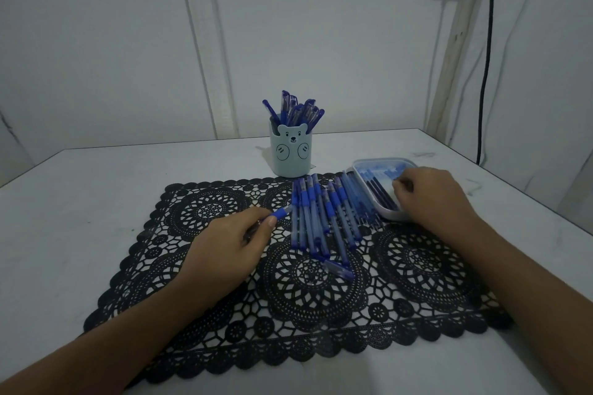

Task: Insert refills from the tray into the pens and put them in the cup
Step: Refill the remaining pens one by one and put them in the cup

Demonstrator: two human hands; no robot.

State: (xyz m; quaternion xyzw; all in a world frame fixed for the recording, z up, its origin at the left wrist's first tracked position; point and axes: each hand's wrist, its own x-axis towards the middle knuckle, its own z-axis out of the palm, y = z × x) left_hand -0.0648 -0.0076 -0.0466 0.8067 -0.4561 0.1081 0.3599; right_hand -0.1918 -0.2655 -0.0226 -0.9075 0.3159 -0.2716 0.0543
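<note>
At frame right, the right hand [433, 199] curls over refills [380, 194] in the tray [369, 164], grip unclear; the left hand [231, 237] pinches a pen [279, 212] aimed there.

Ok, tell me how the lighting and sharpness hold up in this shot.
Head view: dim, bluish light, no glare; the cup casts a faint shadow leftward; refills in the tray smear together; wall battens lean from wide-angle distortion.

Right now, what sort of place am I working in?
Probably a makeshift desk booth at home or in a small workshop, not a factory line: a plain white table boxed in by bare white panel walls, a black lace placemat and a bear-faced pen cup.
</note>
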